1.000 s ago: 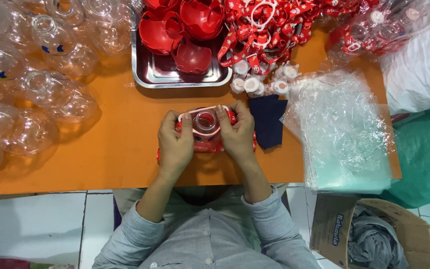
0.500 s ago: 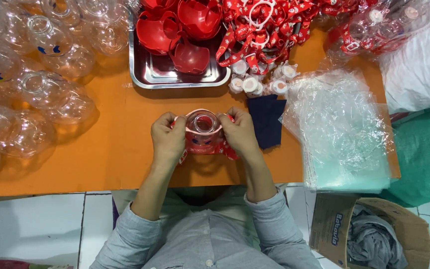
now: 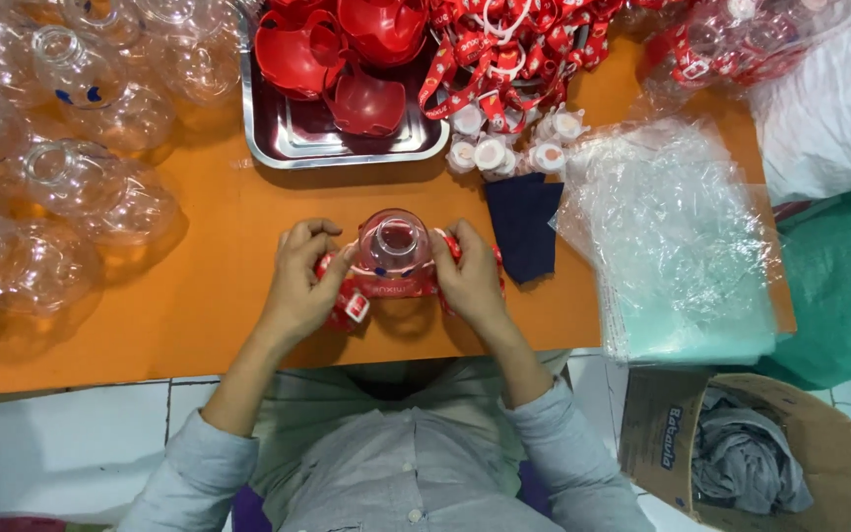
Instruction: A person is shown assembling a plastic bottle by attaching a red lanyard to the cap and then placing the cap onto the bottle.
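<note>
Left hand [image 3: 299, 281] and right hand [image 3: 467, 281] clasp a clear bottle [image 3: 393, 246], seemingly red-strapped, on an orange table [image 3: 219, 256]; behind, a steel tray [image 3: 347, 148] holds red cups [image 3: 332, 49].

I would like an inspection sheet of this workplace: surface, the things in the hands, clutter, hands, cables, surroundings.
Surface: orange table, crowded along the far edge and at both ends.
Job's things: clear round bottle, mouth up, with a red strap around it.
Clutter: clear bottles at left; steel tray with red cups; pile of red straps; white caps; dark blue cloth; stack of clear bags.
Hands: left hand and right hand grip the bottle and strap from both sides.
Cables: nothing seen.
Surroundings: white tiled floor; cardboard box with grey cloth inside; green sheet.
</note>
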